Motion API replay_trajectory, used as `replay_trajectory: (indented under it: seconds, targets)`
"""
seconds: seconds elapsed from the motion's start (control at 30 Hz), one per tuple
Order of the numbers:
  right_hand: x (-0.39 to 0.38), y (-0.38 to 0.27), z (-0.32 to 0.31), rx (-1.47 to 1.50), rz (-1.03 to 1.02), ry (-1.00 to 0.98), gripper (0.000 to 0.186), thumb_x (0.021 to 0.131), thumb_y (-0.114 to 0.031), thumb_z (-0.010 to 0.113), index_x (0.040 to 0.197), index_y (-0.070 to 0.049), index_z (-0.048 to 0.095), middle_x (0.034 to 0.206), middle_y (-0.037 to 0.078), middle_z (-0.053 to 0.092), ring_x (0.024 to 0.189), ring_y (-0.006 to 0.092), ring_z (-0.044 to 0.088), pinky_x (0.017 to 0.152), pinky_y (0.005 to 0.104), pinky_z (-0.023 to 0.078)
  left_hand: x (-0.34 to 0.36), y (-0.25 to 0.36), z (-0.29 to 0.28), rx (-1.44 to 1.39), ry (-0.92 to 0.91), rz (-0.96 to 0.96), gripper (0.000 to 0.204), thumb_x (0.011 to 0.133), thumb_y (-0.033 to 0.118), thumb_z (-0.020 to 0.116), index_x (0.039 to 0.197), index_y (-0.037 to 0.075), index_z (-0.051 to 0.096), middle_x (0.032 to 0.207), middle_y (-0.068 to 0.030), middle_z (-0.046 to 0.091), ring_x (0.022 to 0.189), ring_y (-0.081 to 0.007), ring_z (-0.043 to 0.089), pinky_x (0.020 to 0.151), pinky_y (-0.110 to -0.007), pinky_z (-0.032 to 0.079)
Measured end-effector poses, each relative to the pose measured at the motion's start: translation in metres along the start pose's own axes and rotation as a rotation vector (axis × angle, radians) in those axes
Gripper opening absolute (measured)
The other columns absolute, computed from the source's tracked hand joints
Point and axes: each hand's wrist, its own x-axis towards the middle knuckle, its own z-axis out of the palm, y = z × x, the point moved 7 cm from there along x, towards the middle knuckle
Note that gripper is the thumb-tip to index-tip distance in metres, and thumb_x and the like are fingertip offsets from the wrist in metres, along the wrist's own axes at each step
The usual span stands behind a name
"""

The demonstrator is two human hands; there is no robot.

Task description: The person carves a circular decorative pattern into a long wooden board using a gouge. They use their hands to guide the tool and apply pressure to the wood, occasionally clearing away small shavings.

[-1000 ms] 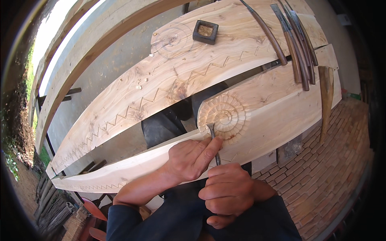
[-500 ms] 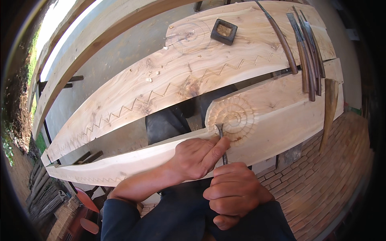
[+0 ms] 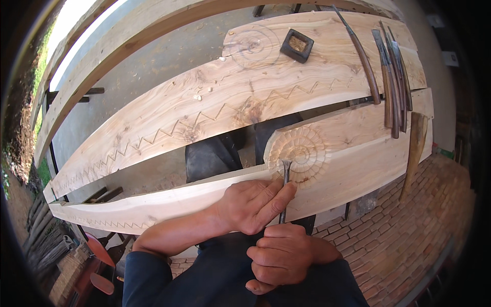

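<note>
My left hand (image 3: 253, 205) rests on the edge of the near pale board (image 3: 358, 176), its fingers closed around the metal shank of a carving chisel (image 3: 286, 179). Below it, my right hand (image 3: 281, 256) is wrapped in a fist around the chisel's rear end, so the handle is hidden. The chisel's flared blade touches the lower left part of a round carved rosette (image 3: 300, 153) made of rings of small segments. Beyond a gap lies the far board (image 3: 204, 110), with a carved zigzag line and a circular pattern drawn near its far end.
A small dark square box (image 3: 297, 46) sits on the far board, near scattered wood chips (image 3: 198, 97). Several long-handled chisels (image 3: 394, 82) lie at the right across both boards. A wooden mallet-like piece (image 3: 413, 153) hangs over the near edge, above brick paving (image 3: 368, 235).
The chisel blade has shifted slightly right on the rosette, and its tilt has changed. My right fist has moved left and a little down. The whole view has shifted slightly.
</note>
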Motion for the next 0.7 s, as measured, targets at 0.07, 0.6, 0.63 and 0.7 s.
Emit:
replay_trajectory:
  seconds: [0.07, 0.6, 0.63, 0.7]
  targets:
    - [-0.002, 0.001, -0.001, 0.022, 0.010, 0.014, 0.035, 0.097, -0.025, 0.074, 0.074, -0.005, 0.057, 0.077, 0.009, 0.061, 0.053, 0.0180, 0.051, 0.051, 0.0319, 0.044, 0.000, 0.003, 0.000, -0.005, -0.001, 0.025, 0.044, 0.081, 0.007, 0.072, 0.122, -0.009, 0.073, 0.098, -0.0188, 0.076, 0.075, -0.0190, 0.074, 0.064, -0.030, 0.060]
    - [-0.002, 0.012, -0.009, 0.056, 0.129, -0.004, 0.043, 0.100, -0.037, 0.071, 0.073, -0.006, 0.059, 0.080, 0.010, 0.070, 0.058, 0.0218, 0.065, 0.061, 0.0359, 0.054, -0.002, -0.002, 0.001, 0.025, -0.045, -0.052, 0.042, 0.083, 0.008, 0.071, 0.122, -0.006, 0.074, 0.097, -0.0156, 0.076, 0.071, -0.0173, 0.071, 0.061, -0.029, 0.057]
    - [-0.002, 0.012, -0.009, 0.058, 0.133, -0.004, 0.043, 0.100, -0.037, 0.072, 0.072, -0.006, 0.058, 0.080, 0.010, 0.070, 0.058, 0.0221, 0.065, 0.061, 0.0356, 0.054, -0.002, -0.003, 0.001, 0.018, -0.053, -0.054, 0.043, 0.083, 0.009, 0.071, 0.124, -0.006, 0.074, 0.097, -0.0158, 0.076, 0.072, -0.0175, 0.072, 0.061, -0.029, 0.057]
    - [0.000, 0.014, -0.008, 0.078, 0.120, -0.020, 0.044, 0.099, -0.038, 0.071, 0.071, -0.007, 0.057, 0.079, 0.010, 0.069, 0.057, 0.0231, 0.064, 0.061, 0.0350, 0.054, -0.004, -0.004, 0.002, -0.002, -0.054, -0.077, 0.045, 0.083, 0.011, 0.072, 0.125, -0.004, 0.073, 0.097, -0.0151, 0.077, 0.072, -0.0181, 0.072, 0.060, -0.030, 0.057]
